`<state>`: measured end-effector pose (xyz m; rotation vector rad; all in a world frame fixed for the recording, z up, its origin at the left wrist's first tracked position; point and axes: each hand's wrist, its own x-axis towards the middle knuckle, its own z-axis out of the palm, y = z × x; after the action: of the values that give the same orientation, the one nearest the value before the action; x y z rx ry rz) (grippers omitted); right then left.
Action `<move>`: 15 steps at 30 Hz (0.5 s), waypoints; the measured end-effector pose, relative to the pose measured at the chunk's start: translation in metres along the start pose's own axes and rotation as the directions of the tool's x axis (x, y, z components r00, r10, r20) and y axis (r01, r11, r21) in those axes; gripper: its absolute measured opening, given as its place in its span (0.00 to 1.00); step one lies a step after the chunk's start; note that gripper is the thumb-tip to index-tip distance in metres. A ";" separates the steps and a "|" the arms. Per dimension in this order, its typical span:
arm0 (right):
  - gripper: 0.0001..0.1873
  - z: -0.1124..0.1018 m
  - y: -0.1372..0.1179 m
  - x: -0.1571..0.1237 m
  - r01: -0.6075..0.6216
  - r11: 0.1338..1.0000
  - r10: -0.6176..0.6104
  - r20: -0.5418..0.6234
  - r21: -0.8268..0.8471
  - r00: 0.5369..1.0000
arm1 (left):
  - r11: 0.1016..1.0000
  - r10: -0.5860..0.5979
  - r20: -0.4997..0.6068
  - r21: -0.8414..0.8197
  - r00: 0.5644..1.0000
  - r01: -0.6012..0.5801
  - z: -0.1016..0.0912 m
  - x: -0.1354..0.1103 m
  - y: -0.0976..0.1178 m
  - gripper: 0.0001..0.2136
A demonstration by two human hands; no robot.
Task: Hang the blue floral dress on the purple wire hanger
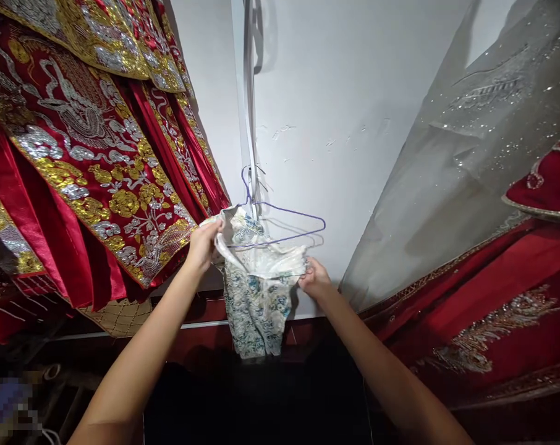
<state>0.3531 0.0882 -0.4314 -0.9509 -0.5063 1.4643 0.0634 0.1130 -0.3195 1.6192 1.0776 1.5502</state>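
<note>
A pale dress (258, 303) with a blue and green floral pattern hangs in front of me, its left shoulder over a purple wire hanger (292, 213). The hanger's hook is up by a white upright rail (250, 111) on the wall. My left hand (204, 244) is closed on the dress near its left shoulder, beside the hanger's left end. At the right edge of the garment, my right hand (315, 278) pinches the cloth below the hanger's right end. That right end of the hanger is bare, outside the dress.
Red garments (104, 148) with gold and silver embroidery hang close on the left. To the right hang a sheer glittery white gown (414, 198) and a red embroidered garment (493, 309). Behind is a white wall (345, 80) with scuffs.
</note>
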 end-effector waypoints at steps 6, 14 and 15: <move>0.05 0.017 0.046 -0.017 -0.252 0.967 0.255 0.093 -0.047 0.962 | 0.776 -0.285 -0.118 -0.611 0.951 0.157 -0.022 -0.034 -0.009 0.19; 0.22 0.073 0.057 -0.048 -0.125 0.929 0.306 0.533 -0.349 0.789 | 0.942 -0.244 -0.357 -0.307 0.901 0.134 0.028 -0.130 -0.028 0.17; 0.23 0.081 0.056 -0.049 -0.106 0.929 0.310 0.593 -0.353 0.743 | 0.964 -0.224 -0.310 -0.208 0.924 0.164 0.036 -0.141 -0.027 0.17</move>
<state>0.2510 0.0510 -0.4171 -0.7255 -1.1873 1.9674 0.1008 0.0039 -0.4119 1.1183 1.1946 1.7665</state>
